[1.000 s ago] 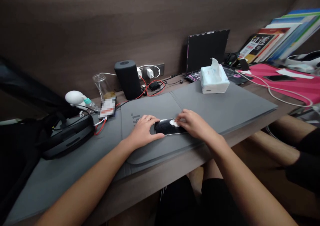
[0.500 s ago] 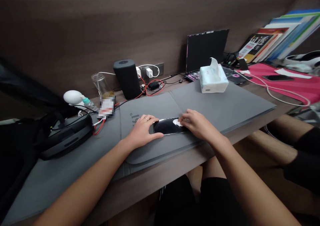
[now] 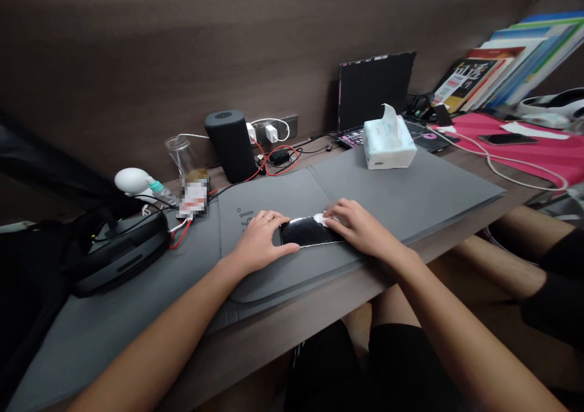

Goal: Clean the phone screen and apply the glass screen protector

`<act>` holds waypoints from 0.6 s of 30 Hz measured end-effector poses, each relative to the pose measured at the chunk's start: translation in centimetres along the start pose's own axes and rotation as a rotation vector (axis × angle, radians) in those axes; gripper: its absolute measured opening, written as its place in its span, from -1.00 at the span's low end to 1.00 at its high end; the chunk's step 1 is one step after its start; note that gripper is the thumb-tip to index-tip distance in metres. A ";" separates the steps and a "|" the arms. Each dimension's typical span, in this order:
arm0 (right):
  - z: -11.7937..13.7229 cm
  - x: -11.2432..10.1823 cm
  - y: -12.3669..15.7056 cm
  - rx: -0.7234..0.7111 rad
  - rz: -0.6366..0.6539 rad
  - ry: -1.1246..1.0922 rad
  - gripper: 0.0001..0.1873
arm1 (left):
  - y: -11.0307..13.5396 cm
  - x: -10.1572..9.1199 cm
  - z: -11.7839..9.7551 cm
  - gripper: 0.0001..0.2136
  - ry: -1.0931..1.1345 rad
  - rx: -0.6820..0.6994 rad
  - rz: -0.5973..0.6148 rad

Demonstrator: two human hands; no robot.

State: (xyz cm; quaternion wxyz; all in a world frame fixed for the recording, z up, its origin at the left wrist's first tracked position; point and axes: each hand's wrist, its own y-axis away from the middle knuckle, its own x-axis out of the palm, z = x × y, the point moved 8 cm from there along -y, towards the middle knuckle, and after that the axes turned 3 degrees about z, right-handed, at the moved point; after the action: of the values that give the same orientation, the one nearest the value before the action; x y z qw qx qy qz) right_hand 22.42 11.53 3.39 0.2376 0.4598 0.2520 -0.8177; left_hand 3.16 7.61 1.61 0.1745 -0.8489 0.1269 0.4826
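A black smartphone (image 3: 303, 233) lies flat, screen up, on the grey desk mat (image 3: 360, 187). My left hand (image 3: 260, 241) holds its left end, fingers at the far edge and thumb along the near edge. In my right hand (image 3: 353, 224) a crumpled white tissue (image 3: 320, 219) is pinched against the phone's screen, close to the far edge. That hand covers the phone's right end, and its fingertips are slightly blurred.
Behind the mat stand a black speaker (image 3: 231, 147), a glass jar (image 3: 180, 156) and an open laptop (image 3: 376, 92). A tissue pack (image 3: 390, 144) sits on the mat. A black headset (image 3: 123, 257) lies left. Books (image 3: 502, 65) lean at right; another person's legs (image 3: 502, 266) show below.
My right hand has slid the tissue slightly left and toward the phone's far edge. My left hand keeps its hold on the phone.
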 end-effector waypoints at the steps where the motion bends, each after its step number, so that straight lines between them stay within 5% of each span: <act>1: 0.0 0.0 0.6 -0.023 0.019 -0.032 -0.69 | 0.0 0.0 0.0 -0.55 0.003 -0.001 0.001; 6: 0.0 -0.3 2.8 -0.077 0.088 -0.052 -0.61 | 0.0 -0.1 0.1 -0.54 0.006 -0.012 -0.004; 18: 0.7 -0.5 2.7 -0.134 0.092 -0.041 -0.65 | 0.0 0.0 0.1 -0.54 -0.002 -0.007 0.004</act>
State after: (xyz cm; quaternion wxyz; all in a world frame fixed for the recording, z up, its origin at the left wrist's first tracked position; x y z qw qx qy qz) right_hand 23.86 9.14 3.66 0.3103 0.4372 0.2799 -0.7964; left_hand 3.10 7.70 1.59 0.1705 -0.8489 0.1266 0.4840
